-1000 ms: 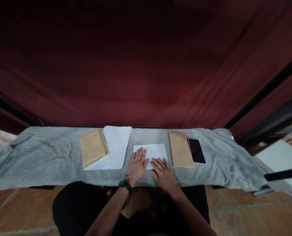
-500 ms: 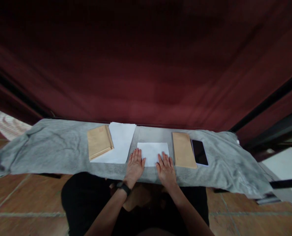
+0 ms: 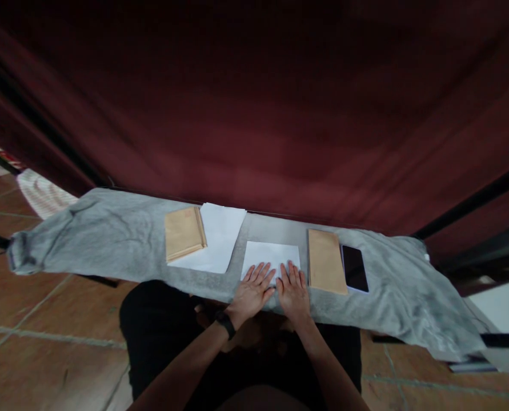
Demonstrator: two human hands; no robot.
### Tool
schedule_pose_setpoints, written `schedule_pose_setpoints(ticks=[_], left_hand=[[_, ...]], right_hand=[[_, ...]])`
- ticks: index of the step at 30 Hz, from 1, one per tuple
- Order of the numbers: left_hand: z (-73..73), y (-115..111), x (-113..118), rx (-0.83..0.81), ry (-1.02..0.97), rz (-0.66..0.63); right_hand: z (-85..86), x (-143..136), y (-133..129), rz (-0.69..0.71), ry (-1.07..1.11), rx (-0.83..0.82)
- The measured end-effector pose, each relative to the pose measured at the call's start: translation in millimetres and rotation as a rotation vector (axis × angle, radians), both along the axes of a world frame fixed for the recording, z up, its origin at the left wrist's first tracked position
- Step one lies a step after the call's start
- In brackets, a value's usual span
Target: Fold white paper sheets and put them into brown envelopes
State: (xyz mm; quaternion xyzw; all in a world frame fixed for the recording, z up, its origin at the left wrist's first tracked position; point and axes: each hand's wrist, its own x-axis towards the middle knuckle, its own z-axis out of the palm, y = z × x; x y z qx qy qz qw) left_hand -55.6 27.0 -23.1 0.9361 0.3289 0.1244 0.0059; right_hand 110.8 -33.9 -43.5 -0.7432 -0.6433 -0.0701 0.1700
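A white sheet of paper [image 3: 272, 253], looking folded to a smaller size, lies in front of me on the grey cloth. My left hand [image 3: 251, 290] rests palm down on its near left part, fingers spread out. On the near right part my right hand [image 3: 294, 291] lies flat too, fingers stretched forward. The hands are close together, and they hide the paper's near edge. Neither hand grips anything.
To the left, a stack of brown envelopes [image 3: 184, 233] overlaps larger white sheets [image 3: 223, 240]. On the right, another brown envelope pile [image 3: 326, 261] lies beside a dark-screened phone [image 3: 355, 268]. The grey cloth [image 3: 121, 240] covers a narrow surface against a dark red curtain [image 3: 254, 148].
My left hand has slid rightward over the paper, closer to my right hand. The right hand stays flat on the sheet. The whole view has tilted slightly.
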Motion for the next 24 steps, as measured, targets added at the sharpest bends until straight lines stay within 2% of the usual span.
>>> schedule_pose_setpoints(ticks=[10, 14, 19, 24], left_hand=[[2.5, -3.0, 1.0, -0.018, -0.008, 0.001], [4.5, -4.2, 1.1, -0.034, -0.013, -0.003], [4.9, -4.8, 1.4, -0.05, -0.002, -0.002], [3.0, -5.7, 1.8, -0.047, -0.007, -0.001]], right_hand=[[-6.6, 0.3, -4.1, -0.038, 0.032, 0.004], [-2.2, 6.2, 5.1, 0.054, 0.057, -0.048], [3.3, 0.3, 29.2, 0.253, 0.089, -0.064], [3.7, -2.1, 43.6, 0.265, 0.025, -0.126]])
